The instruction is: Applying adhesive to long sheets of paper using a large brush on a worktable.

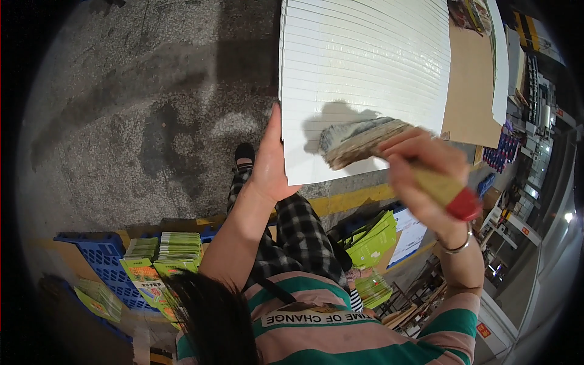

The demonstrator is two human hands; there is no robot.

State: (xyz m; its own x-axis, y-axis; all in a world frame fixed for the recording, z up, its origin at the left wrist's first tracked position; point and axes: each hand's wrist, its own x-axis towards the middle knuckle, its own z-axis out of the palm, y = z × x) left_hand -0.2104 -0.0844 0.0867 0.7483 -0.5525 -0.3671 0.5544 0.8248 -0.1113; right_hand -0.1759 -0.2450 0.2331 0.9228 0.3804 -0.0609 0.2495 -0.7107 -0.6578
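White paper sheets (377,67) lie in an overlapping, stepped stack, their narrow strips showing one behind another. A wet-looking gloss covers much of their middle. My left hand (272,164) holds the stack's near left corner, one digit stretched along the side edge and the other fingers hidden beneath the paper. Above the near right part, my right hand (423,167) grips a wide flat brush (359,143) by its yellow handle with a red end. The bristles look matted and whitish, and their shadow falls on the sheets; I cannot tell whether they touch.
Brown cardboard (468,91) extends right of the sheets, with a plastic-wrapped bundle (469,15) at its far end. Green printed packets (179,249) stand by a blue plastic pallet (106,261) at lower left. More green sheets (374,240) lie to my right. A yellow line (359,198) crosses the floor.
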